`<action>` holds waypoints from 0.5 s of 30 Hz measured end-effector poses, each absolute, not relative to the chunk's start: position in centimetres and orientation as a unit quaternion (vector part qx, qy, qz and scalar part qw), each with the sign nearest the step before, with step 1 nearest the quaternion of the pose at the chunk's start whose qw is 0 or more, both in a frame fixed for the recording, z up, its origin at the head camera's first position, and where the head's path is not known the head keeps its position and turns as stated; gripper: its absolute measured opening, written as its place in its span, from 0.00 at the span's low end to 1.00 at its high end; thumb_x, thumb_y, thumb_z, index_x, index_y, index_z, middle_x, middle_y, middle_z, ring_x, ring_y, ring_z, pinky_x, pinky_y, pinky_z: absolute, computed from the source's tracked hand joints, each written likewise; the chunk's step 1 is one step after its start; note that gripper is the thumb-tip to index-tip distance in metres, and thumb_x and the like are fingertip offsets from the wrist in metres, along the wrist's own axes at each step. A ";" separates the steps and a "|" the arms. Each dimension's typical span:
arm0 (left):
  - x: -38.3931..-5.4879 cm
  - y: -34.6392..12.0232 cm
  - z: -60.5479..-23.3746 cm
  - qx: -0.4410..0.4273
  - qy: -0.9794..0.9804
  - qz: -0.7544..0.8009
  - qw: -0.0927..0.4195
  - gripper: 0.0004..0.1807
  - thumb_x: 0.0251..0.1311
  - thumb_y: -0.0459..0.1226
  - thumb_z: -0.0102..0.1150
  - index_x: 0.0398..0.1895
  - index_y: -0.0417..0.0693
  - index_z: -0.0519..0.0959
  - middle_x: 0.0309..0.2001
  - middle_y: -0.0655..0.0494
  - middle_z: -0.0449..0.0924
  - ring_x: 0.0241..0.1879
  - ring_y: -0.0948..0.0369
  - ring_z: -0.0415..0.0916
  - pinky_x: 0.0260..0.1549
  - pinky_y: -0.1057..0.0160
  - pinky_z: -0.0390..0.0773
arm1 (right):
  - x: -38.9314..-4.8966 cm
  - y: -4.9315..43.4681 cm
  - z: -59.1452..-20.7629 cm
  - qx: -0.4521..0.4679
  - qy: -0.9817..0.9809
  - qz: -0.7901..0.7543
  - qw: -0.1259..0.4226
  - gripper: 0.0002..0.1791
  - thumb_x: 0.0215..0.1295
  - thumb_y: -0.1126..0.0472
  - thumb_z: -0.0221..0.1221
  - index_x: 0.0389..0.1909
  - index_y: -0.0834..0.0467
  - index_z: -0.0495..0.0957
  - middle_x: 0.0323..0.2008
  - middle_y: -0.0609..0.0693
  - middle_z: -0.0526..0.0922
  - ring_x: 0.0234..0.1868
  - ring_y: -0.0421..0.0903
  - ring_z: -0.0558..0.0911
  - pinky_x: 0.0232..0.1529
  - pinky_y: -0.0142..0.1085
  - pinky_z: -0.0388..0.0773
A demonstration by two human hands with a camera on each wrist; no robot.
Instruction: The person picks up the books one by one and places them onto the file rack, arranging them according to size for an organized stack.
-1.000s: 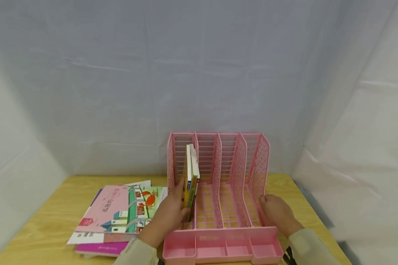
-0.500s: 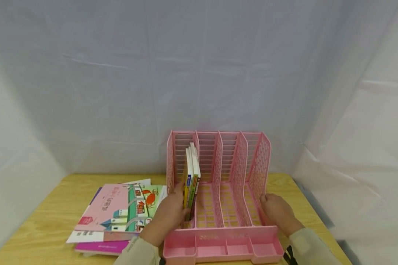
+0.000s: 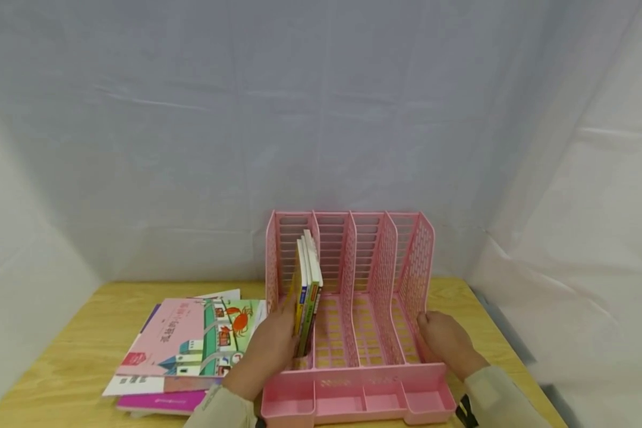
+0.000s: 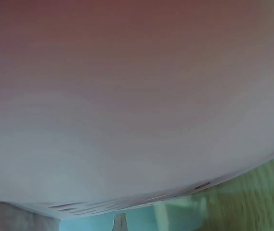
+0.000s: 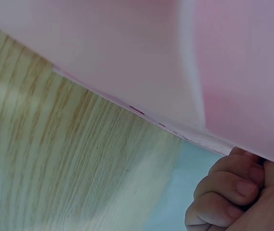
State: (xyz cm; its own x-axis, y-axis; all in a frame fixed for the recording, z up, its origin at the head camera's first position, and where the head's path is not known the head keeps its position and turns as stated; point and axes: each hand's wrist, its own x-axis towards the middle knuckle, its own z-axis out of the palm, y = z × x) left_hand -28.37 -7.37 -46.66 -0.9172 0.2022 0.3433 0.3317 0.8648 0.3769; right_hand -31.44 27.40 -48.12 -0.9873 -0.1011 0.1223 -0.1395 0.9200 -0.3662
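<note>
In the head view, a pink desk organizer (image 3: 353,373) with upright dividers stands on the table. Several thin books (image 3: 310,279) with yellow and green spines stand in its leftmost compartment, leaning slightly against the divider on their right. My left hand (image 3: 271,343) is at the left side of these books, its fingertips partly hidden beside the yellow one. On the opposite side, my right hand (image 3: 445,339) grips the organizer's right side wall; the right wrist view shows curled fingers (image 5: 226,187) at its edge. Pale pink plastic (image 4: 137,120) fills most of the left wrist view.
A loose pile of picture books (image 3: 179,333), pink cover uppermost, lies left of the organizer on the wooden table (image 3: 66,345). Small trays (image 3: 348,405) run along the organizer's front. Pale sheeting (image 3: 192,137) hangs behind and at both sides.
My left thumb, earlier visible at the lower spines, no longer shows over them; that hand has shifted slightly left. The books stay in the leftmost compartment. My right hand keeps its grip.
</note>
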 end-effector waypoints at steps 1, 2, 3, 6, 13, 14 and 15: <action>-28.4 -7.4 -46.6 -0.143 -0.954 -0.220 0.148 0.45 0.56 0.29 0.73 0.76 0.32 0.61 0.57 0.34 0.80 0.47 0.42 0.83 0.45 0.44 0.84 | -31.5 27.4 -48.1 0.061 -0.979 0.189 0.049 0.22 0.83 0.57 0.42 0.27 0.56 0.76 0.28 0.53 0.80 0.31 0.49 0.80 0.39 0.51 0.79; -28.4 -7.4 -46.5 -0.146 -0.953 -0.221 0.144 0.46 0.56 0.29 0.72 0.77 0.31 0.59 0.57 0.33 0.80 0.46 0.42 0.83 0.44 0.45 0.85 | -31.5 27.3 -47.9 0.058 -0.979 0.191 0.045 0.22 0.83 0.57 0.42 0.27 0.56 0.76 0.28 0.52 0.80 0.30 0.49 0.79 0.38 0.51 0.79; -28.5 -7.5 -46.4 -0.149 -0.953 -0.223 0.138 0.48 0.57 0.29 0.71 0.78 0.31 0.56 0.56 0.32 0.80 0.45 0.43 0.84 0.43 0.46 0.85 | -31.5 27.3 -47.9 0.057 -0.979 0.192 0.045 0.22 0.83 0.57 0.42 0.27 0.56 0.76 0.28 0.52 0.79 0.30 0.49 0.79 0.38 0.51 0.79; -28.5 -8.0 -46.1 -0.167 -0.951 -0.237 0.110 0.51 0.61 0.31 0.68 0.81 0.30 0.47 0.58 0.29 0.79 0.46 0.43 0.84 0.44 0.46 0.85 | -31.6 27.3 -47.9 0.070 -0.980 0.177 0.050 0.20 0.82 0.58 0.43 0.28 0.57 0.75 0.27 0.52 0.79 0.30 0.49 0.79 0.37 0.50 0.79; -27.6 -11.2 -44.1 -0.185 -0.936 -0.288 0.084 0.38 0.69 0.37 0.63 0.78 0.38 0.60 0.55 0.44 0.81 0.54 0.49 0.79 0.59 0.46 0.78 | -31.4 27.6 -48.3 0.058 -0.980 0.184 0.044 0.22 0.82 0.57 0.42 0.30 0.58 0.78 0.35 0.58 0.85 0.41 0.62 0.85 0.45 0.58 0.81; -27.5 -12.1 -43.8 -0.174 -0.936 -0.288 0.099 0.33 0.70 0.37 0.63 0.75 0.39 0.66 0.53 0.46 0.82 0.54 0.49 0.79 0.58 0.45 0.78 | -31.3 27.7 -48.4 0.056 -0.980 0.186 0.044 0.22 0.82 0.56 0.42 0.30 0.58 0.79 0.37 0.59 0.86 0.43 0.64 0.85 0.47 0.59 0.81; -27.3 -13.2 -43.5 -0.157 -0.938 -0.287 0.114 0.27 0.70 0.37 0.62 0.70 0.40 0.71 0.49 0.48 0.82 0.50 0.50 0.80 0.55 0.45 0.80 | -31.3 27.8 -48.5 0.054 -0.980 0.187 0.045 0.23 0.83 0.56 0.41 0.29 0.58 0.79 0.37 0.59 0.86 0.44 0.65 0.85 0.48 0.59 0.81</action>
